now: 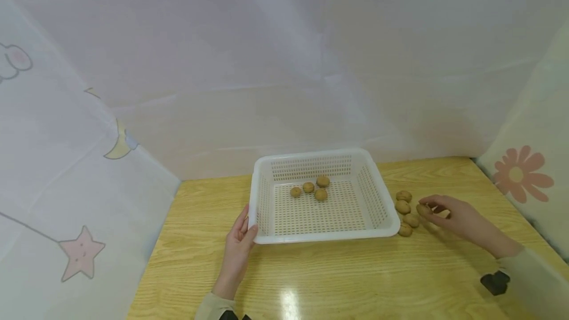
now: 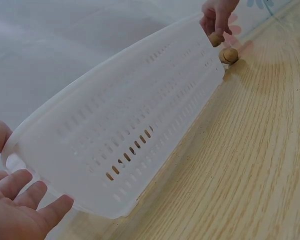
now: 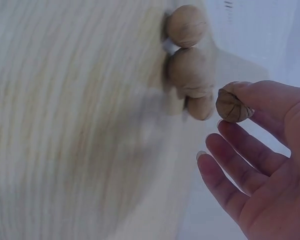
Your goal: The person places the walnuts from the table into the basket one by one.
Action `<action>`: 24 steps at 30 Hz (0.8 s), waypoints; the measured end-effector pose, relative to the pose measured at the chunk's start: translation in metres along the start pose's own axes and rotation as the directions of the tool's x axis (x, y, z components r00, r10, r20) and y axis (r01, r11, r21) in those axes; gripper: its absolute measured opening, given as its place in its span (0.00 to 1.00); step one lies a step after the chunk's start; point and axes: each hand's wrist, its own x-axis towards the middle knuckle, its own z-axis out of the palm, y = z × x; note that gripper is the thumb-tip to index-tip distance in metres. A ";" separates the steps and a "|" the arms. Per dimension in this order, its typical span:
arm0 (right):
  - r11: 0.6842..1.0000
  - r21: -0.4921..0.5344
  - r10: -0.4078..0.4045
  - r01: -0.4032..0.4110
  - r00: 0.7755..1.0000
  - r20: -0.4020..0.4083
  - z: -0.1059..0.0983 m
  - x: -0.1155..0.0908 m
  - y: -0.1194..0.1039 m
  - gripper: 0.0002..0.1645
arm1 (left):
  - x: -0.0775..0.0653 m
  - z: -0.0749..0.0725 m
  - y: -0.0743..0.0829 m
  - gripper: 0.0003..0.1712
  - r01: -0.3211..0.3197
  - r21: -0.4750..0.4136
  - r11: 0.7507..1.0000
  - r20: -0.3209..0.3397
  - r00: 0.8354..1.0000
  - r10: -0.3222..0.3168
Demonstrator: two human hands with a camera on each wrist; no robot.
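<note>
A white plastic basket (image 1: 329, 235) with slotted walls sits on the table, several walnuts (image 1: 321, 194) lying on its floor. My left hand (image 1: 237, 248) grips the basket's left rim, thumb on top; in the left wrist view its fingers (image 2: 32, 195) reach under the rim. Off the basket's right side, my right hand (image 1: 458, 219) pinches one walnut (image 3: 234, 104) between thumb and fingertips, with the other fingers loosely spread. Right beside that hand, several more walnuts (image 1: 403, 206) lie in a short row along the basket's right edge.
The wooden table (image 1: 329, 280) runs back to a pale cloth wall (image 1: 284, 122). Patterned cloth sides stand at left and right, one with a pink star (image 1: 82, 255) and one with a flower (image 1: 522, 174).
</note>
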 end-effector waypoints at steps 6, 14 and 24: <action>1.000 0.012 -0.025 0.026 0.999 -0.019 -0.014 0.003 -0.018 0.22 | 0.001 0.000 0.000 0.38 0.005 -0.008 1.000 -0.007 1.000 -0.005; 0.996 0.010 -0.092 0.093 0.994 -0.052 -0.026 0.010 -0.042 0.22 | 0.001 0.000 -0.001 0.39 0.010 -0.011 1.000 -0.011 1.000 -0.010; 0.988 0.020 -0.150 0.150 0.988 -0.028 -0.039 0.027 -0.077 0.24 | 0.000 0.000 0.000 0.39 0.010 -0.002 1.000 -0.010 1.000 -0.010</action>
